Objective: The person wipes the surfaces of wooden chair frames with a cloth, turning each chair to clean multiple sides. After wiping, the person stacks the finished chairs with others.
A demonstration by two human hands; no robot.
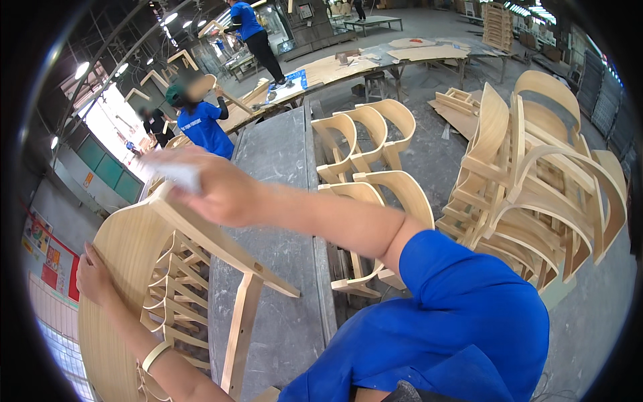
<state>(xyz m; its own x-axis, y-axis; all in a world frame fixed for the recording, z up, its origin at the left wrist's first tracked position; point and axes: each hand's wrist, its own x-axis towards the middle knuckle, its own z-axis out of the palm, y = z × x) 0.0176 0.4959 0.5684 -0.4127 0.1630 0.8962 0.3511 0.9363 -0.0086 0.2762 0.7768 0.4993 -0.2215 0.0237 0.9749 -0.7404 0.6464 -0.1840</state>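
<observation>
**A:** so what are your 2 hands doing here?

**B:** your left hand (94, 275) lies flat, fingers spread, on the curved back of the wooden chair frame (134, 268) tipped up against the grey workbench (281, 201). Your right hand (214, 191) is closed around a blurry pale pad (175, 171), pressed on the frame's top rail.

**A:** and further out?

**B:** stacked chair frames (536, 194) on your right, more chair shells (368, 141) past the bench, and a person in blue (201, 120) working beyond.

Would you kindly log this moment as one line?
left hand: on chair back | right hand: holding pad on frame | bench: beneath
</observation>
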